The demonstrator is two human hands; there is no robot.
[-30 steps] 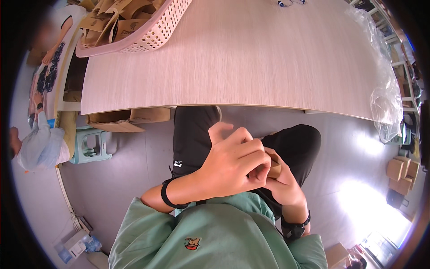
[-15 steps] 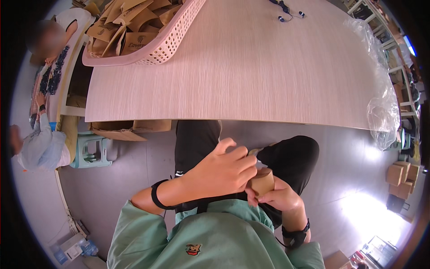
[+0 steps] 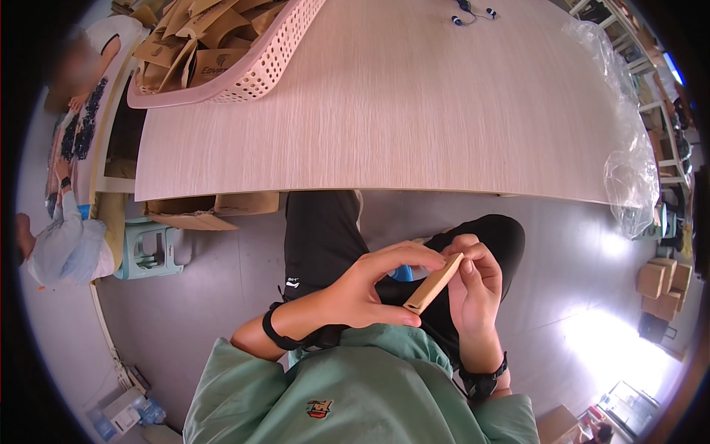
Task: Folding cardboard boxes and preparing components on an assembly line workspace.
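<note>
Over my lap I hold a small brown cardboard box, narrow and tilted, with its nearer end showing a dark slot. My left hand spans its left side, the thumb at the near end and the fingers at the far end. The fingers and thumb of my right hand pinch its far right end. A pink perforated basket on the table beyond holds many flat brown cardboard pieces with dark print.
The pale wood-grain table spans ahead of my knees. Clear plastic wrap hangs over its right edge, and earphones lie at the back. An open carton stands under the table beside a green stool. Two people sit at left.
The box has turned from a broad face to a narrow edge. My left hand has opened around it and lowered its fingers onto it; my right hand has shifted to its far end.
</note>
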